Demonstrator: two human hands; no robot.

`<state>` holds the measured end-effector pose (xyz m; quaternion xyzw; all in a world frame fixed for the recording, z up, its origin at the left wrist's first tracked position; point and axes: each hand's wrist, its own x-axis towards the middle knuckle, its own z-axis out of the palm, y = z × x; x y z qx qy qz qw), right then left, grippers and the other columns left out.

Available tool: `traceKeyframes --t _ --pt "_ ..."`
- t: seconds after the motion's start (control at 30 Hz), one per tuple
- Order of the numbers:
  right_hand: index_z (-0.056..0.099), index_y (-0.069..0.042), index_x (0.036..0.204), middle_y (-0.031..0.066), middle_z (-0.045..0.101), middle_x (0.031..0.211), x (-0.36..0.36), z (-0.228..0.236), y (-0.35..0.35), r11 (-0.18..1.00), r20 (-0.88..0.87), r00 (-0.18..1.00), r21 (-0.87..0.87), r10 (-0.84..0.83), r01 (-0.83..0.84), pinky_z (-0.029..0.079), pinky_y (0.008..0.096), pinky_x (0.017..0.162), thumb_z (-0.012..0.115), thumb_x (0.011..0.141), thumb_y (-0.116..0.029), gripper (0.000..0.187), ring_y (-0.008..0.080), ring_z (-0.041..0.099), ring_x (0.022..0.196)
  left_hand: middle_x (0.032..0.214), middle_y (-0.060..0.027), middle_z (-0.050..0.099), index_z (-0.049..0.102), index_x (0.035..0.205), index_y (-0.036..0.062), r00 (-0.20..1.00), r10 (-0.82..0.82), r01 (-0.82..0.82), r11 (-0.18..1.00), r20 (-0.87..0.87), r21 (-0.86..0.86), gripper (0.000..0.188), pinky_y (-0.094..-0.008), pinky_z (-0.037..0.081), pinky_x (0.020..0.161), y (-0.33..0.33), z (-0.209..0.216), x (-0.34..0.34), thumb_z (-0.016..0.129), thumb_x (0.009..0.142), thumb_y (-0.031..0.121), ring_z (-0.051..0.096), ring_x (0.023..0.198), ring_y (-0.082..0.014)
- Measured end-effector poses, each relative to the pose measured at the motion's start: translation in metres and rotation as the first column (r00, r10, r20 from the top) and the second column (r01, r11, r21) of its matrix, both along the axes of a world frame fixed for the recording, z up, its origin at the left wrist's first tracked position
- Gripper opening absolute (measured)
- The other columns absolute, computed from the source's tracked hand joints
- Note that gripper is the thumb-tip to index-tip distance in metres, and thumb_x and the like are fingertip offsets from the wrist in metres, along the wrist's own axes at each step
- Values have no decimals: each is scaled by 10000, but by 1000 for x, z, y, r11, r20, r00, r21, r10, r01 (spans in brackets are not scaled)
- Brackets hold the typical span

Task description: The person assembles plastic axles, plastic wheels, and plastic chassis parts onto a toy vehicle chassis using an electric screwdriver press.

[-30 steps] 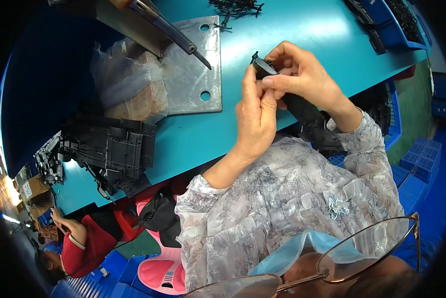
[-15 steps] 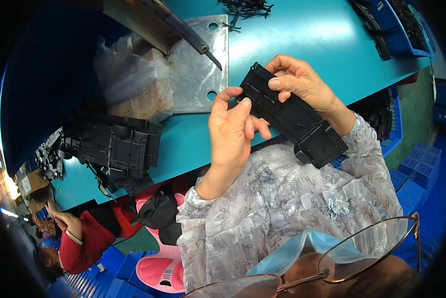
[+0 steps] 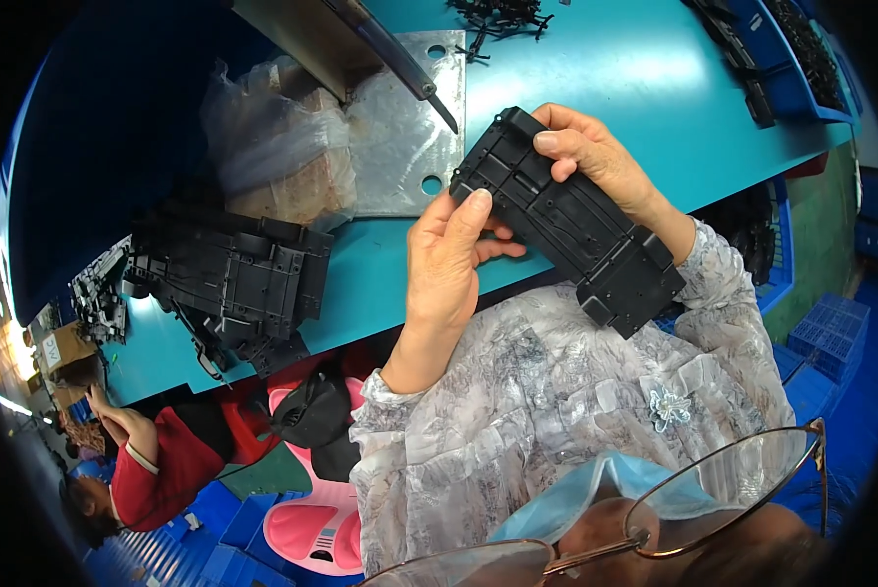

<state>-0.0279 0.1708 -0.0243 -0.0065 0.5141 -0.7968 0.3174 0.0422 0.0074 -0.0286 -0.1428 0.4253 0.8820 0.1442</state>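
Note:
A long black plastic chassis tray (image 3: 566,220), moulded with ribs and small holes, is held tilted in front of my body. My left hand (image 3: 444,254) grips its left edge, thumb on the face and fingers curled behind. Along the upper right edge my right hand (image 3: 596,161) holds it, thumb pressed on the face. Just left of the tray's far end, the pointed tip of a metal machine arm (image 3: 429,90) hangs over a grey metal plate (image 3: 400,147). Similar black chassis trays (image 3: 233,274) are piled on the table to the left.
On the teal table (image 3: 596,68), small black parts (image 3: 498,20) lie in a heap at the back. A blue bin (image 3: 801,68) of dark parts stands far right. Beside the plate is a plastic-wrapped block (image 3: 292,157). A co-worker in red (image 3: 170,460) sits at lower left, near a pink chair (image 3: 312,523).
The chassis tray has turned to show more of its face. My left fingers have closed further behind its edge. The surroundings have shifted slightly rightward in view.

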Motion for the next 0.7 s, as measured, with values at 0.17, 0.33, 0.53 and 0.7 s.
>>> traceKeyframes --t 0.17,0.33,0.53,0.7 --pt "527 -36 868 -53 503 606 -2 3 -2 999 11 1000 42 -1 1 385 99 445 573 783 -205 195 -31 467 523 837 -86 596 545 918 -19 994 108 -107 993 -34 47 215 -288 494 617 1 6 0 525 834 178 579 689 -143" --pt "555 -25 789 -35 509 611 -6 14 -7 997 -2 999 68 35 -35 380 124 450 569 748 -146 129 -8 453 509 800 -83 604 560 883 -27 983 139 -140 990 -123 0 186 -283 488 624 -6 12 3 529 826 148 580 657 -143" --pt "563 -7 809 -28 519 658 -8 14 -16 997 23 998 -43 59 -58 388 137 471 559 745 -122 132 4 462 532 780 -86 605 558 821 -29 975 161 -158 987 -151 34 140 -270 484 587 -17 20 3 538 808 109 577 633 -140" --pt "560 3 830 -33 522 668 -3 20 -23 993 36 996 -96 77 -73 406 142 526 543 756 -114 139 2 466 545 757 -95 604 551 778 -24 970 204 -201 979 -131 36 130 -259 479 546 -23 23 3 549 794 106 571 599 -138"
